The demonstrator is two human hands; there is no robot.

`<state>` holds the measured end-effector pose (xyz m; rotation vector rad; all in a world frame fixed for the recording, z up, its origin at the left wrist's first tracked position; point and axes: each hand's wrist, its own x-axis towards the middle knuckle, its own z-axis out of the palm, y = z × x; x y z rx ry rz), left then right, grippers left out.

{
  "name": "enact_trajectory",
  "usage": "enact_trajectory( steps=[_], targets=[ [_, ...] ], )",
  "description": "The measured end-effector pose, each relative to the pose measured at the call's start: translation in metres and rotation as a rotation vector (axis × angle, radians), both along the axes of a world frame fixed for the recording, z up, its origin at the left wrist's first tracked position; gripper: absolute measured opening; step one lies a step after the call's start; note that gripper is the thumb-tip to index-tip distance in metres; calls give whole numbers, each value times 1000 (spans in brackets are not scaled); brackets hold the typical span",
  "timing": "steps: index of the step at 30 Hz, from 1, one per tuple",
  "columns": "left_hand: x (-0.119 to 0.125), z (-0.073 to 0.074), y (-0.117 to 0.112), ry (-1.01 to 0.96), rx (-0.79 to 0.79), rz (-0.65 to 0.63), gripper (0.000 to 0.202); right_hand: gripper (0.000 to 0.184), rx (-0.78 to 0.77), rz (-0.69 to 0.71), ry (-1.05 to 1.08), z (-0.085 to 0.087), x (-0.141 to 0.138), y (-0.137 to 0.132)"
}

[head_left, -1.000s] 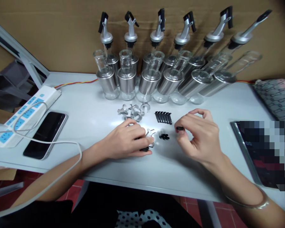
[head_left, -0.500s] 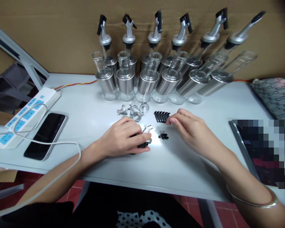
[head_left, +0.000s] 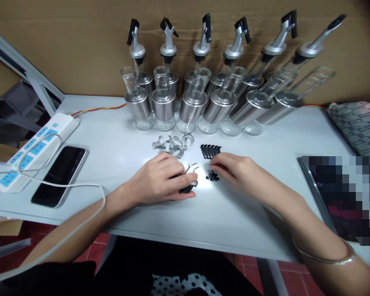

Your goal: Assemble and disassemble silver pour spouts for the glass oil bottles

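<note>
My left hand [head_left: 163,179] is closed around a silver pourer spout [head_left: 192,168] and black parts [head_left: 188,188], resting low over the table. My right hand [head_left: 234,166] has its fingertips pinched together just above a small pile of black stoppers [head_left: 212,176]. Whether anything sits between those fingertips I cannot make out. Behind that hand lies a neat row of black levers [head_left: 210,150]. Several loose silver pourer spouts [head_left: 176,149] lie in a heap beyond my left hand.
Several glass bottles with steel sleeves [head_left: 163,102] stand in two rows at the back; the rear ones carry pourers [head_left: 201,47]. On the left lie a phone [head_left: 60,176] and a power strip [head_left: 33,150] with a white cable [head_left: 80,186]. A dark-screened tablet [head_left: 323,197] lies right.
My right hand has moved slightly left and nearer to me, from beside the black levers to above the black stoppers. My left hand keeps its hold in place.
</note>
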<state>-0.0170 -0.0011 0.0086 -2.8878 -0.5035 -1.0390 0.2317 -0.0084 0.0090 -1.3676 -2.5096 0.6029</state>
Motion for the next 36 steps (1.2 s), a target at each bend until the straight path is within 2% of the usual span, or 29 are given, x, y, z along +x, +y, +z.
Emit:
enact_trajectory(
  steps=[8,15,23,27,36],
  targets=[
    [0,1,0,-2,0,-1,26,23,44,3,-23,-1,0,0],
    [0,1,0,1,2,0,25,31,85,113,19,0,2,2],
    [0,1,0,-11,6,-1,26,31,119,134,64,0,6,3],
    [0,2,0,-13,11,-10,26,32,151,135,15,0,9,5],
    [0,1,0,-7,15,8,26,19,156,63,-47,-2,8,5]
  ],
)
